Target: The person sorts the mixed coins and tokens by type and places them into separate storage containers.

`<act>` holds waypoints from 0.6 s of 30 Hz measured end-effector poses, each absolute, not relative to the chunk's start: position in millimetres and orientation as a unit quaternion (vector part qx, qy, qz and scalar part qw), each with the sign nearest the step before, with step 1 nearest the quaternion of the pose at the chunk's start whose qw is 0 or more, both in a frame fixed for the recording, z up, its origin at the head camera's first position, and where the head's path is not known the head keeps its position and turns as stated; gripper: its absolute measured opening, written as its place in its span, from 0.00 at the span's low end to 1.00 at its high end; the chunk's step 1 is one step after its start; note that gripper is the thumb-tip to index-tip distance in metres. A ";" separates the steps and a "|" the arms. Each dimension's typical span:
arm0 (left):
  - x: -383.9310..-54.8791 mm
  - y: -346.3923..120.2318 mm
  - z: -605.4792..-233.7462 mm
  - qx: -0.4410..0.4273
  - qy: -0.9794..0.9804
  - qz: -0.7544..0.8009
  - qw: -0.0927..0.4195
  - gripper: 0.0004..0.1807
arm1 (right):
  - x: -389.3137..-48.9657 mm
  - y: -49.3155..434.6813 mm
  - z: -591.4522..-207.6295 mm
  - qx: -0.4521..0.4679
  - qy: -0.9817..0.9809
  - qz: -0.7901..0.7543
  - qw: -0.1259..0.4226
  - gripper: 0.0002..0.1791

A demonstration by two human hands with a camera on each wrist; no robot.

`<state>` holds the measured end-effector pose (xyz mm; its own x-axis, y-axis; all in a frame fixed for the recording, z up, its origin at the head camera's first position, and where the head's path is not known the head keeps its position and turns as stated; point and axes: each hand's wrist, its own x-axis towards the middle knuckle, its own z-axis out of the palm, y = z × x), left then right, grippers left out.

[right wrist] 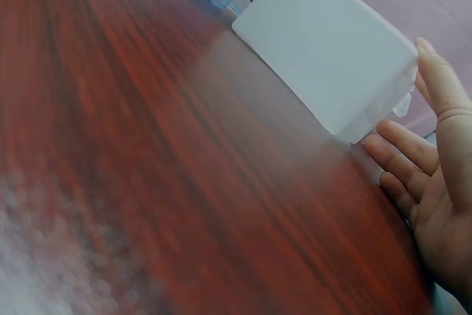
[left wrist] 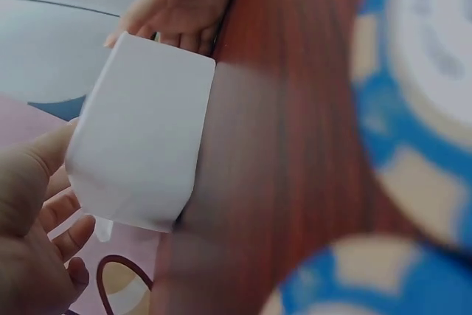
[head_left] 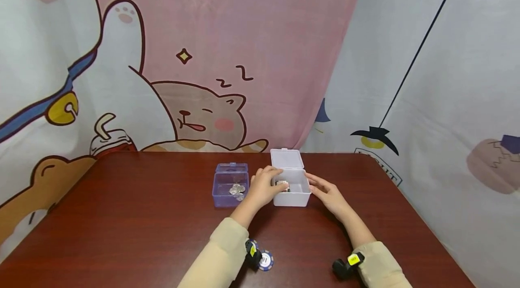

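Observation:
A white plastic box (head_left: 291, 199) stands on the table with its lid (head_left: 286, 159) raised at the back. Small pale pieces (head_left: 283, 184) lie inside at the left, partly covered and too small to name. My left hand (head_left: 264, 184) is over the box's left side, thumb and forefinger spread apart across the opening, with nothing visible between them. Against the right wall, my right hand (head_left: 331, 197) touches the box with extended fingers (right wrist: 402, 140). Just left stands a translucent blue box (head_left: 221, 200), lid up, holding several clear, shiny pieces (head_left: 237, 189).
Blue-and-white poker chips (head_left: 266, 261) lie near the left wrist, partly hidden by its black camera (head_left: 253, 256). A dark reddish wooden table (head_left: 134, 220) bears everything. Behind it hangs a cartoon-printed cloth (head_left: 260, 53).

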<state>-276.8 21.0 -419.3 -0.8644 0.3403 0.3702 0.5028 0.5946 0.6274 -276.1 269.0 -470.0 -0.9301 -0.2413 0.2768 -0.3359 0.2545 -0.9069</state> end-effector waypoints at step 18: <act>-243.5 -12.6 -413.0 -0.288 -0.807 -0.501 0.123 0.24 | -275.5 267.6 -470.5 0.173 -0.797 0.576 0.046 0.25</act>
